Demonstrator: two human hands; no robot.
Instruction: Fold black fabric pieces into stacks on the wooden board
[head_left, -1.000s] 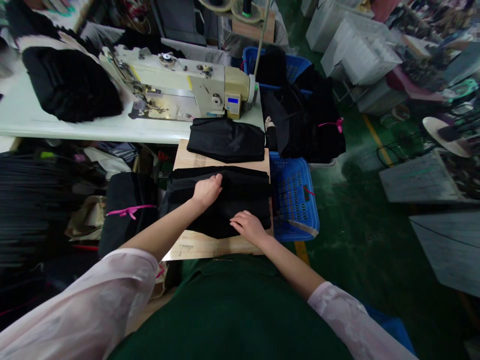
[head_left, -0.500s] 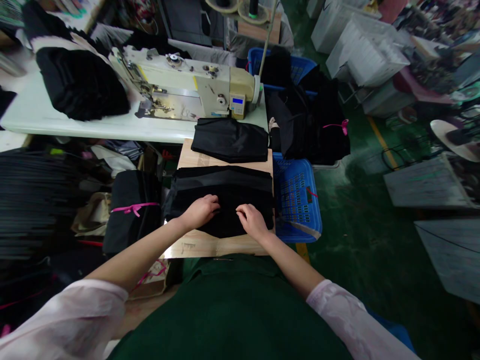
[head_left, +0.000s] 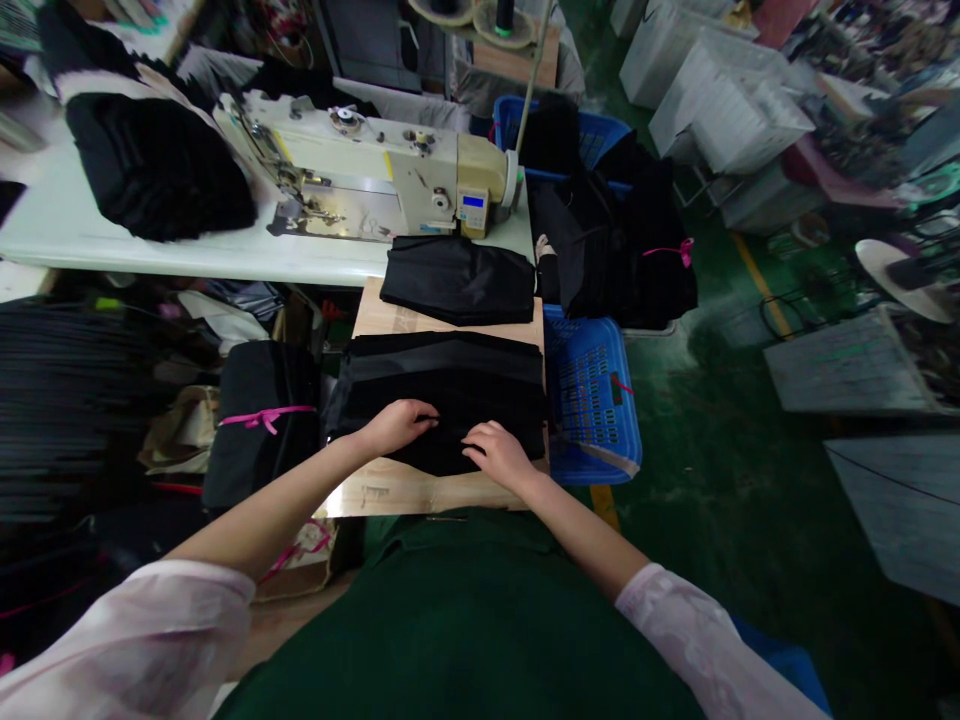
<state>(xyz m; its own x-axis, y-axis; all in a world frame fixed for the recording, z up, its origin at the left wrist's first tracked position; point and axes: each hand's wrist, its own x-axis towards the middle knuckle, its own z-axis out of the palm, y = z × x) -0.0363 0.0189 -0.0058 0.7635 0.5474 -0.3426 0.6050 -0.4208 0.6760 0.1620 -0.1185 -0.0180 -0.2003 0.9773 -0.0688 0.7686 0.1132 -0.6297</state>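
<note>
A stack of black fabric pieces point(head_left: 450, 385) lies on a wooden board point(head_left: 390, 490) in front of me. My left hand point(head_left: 396, 424) rests on the near edge of the stack, fingers curled and pinching the cloth. My right hand point(head_left: 499, 453) lies beside it on the same near edge, fingers bent onto the fabric. A second folded black pile point(head_left: 457, 278) sits at the far end of the board, by the sewing machine point(head_left: 367, 175).
The sewing machine stands on a white table point(head_left: 150, 255) with a black heap point(head_left: 154, 170). A blue basket point(head_left: 596, 400) sits right of the board; a black bundle tied with pink ribbon point(head_left: 259, 420) sits left. More black cloth point(head_left: 615, 240) fills the blue basket behind.
My left hand came back from the far edge of the stack to its near edge. My right hand shifted a little and stays on the near edge.
</note>
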